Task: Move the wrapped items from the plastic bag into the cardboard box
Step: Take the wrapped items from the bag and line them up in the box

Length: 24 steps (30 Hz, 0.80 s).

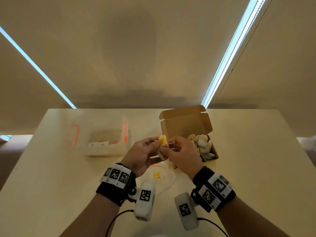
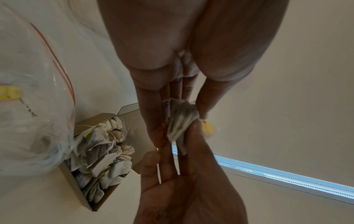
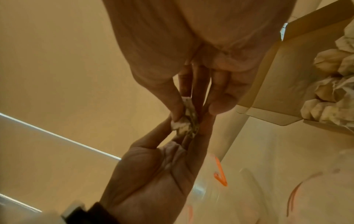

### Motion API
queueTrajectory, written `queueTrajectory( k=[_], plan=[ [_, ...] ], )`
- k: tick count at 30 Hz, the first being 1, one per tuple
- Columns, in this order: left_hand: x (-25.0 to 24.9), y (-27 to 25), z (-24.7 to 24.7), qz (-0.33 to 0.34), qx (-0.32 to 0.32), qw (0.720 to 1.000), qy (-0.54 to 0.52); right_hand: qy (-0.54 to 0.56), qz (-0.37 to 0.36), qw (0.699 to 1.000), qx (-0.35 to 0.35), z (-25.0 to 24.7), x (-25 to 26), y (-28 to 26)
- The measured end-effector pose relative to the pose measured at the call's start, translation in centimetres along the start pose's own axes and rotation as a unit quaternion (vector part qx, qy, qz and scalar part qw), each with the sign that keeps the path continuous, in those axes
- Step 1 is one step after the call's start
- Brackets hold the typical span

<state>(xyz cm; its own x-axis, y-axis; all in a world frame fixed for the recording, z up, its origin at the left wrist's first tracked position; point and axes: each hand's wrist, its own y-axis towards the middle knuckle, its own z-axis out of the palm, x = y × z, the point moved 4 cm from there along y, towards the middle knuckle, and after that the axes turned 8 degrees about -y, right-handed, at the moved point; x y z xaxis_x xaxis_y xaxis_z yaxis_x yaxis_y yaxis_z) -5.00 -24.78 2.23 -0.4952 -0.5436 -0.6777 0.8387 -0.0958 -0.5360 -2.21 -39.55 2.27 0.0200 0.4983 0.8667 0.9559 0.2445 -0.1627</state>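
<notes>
Both hands hold one small wrapped item (image 1: 162, 146) with a yellow tag above the table, just left of the cardboard box. My left hand (image 1: 144, 152) pinches it from the left, my right hand (image 1: 177, 151) from the right. The wrist views show the crumpled whitish wrapper (image 2: 179, 121) (image 3: 184, 121) squeezed between fingertips of both hands. The open brown cardboard box (image 1: 188, 124) (image 2: 80, 195) holds several wrapped items (image 1: 204, 146) (image 2: 101, 153). The clear plastic bag (image 1: 164, 178) (image 2: 28, 106) lies below my hands, with a yellow-tagged item (image 1: 156, 175) inside.
A clear plastic container with orange clips (image 1: 102, 139) stands at the left of the white table (image 1: 256, 168). Blinds hang behind the table's far edge.
</notes>
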Motion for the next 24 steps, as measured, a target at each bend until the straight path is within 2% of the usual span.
queueTrajectory(
  k=[3,9,10,12,15,18,21,24],
  plan=[
    [-0.1,0.0,0.4,0.000,-0.013,1.000,-0.002,0.025,0.016,1.000,-0.007,-0.2,-0.5,-0.1],
    [0.0,0.2,0.3,-0.015,-0.075,0.992,-0.104,0.191,0.085,0.978,0.020,-1.0,-1.5,-0.3],
    [0.1,0.4,0.1,-0.013,-0.085,0.993,-0.083,0.196,0.088,0.977,0.020,-1.2,-1.6,-0.3],
    [0.0,0.7,0.2,0.017,-0.093,0.994,0.046,0.182,0.082,0.980,0.021,-1.4,-1.9,-0.2],
    [-0.4,0.9,1.6,0.105,-0.066,0.965,0.233,0.175,0.073,0.982,0.027,-1.9,-1.9,-0.4],
    [-0.6,1.2,2.7,0.164,-0.050,0.940,0.295,0.208,0.086,0.974,0.032,-2.3,-2.5,-0.6],
    [-0.1,1.5,3.4,0.141,-0.041,0.944,0.296,0.202,0.101,0.974,0.009,-2.6,-3.6,-0.6],
    [0.9,2.1,2.8,0.060,-0.070,0.964,0.248,0.190,0.122,0.970,-0.087,-4.9,-6.1,0.7]
  ],
)
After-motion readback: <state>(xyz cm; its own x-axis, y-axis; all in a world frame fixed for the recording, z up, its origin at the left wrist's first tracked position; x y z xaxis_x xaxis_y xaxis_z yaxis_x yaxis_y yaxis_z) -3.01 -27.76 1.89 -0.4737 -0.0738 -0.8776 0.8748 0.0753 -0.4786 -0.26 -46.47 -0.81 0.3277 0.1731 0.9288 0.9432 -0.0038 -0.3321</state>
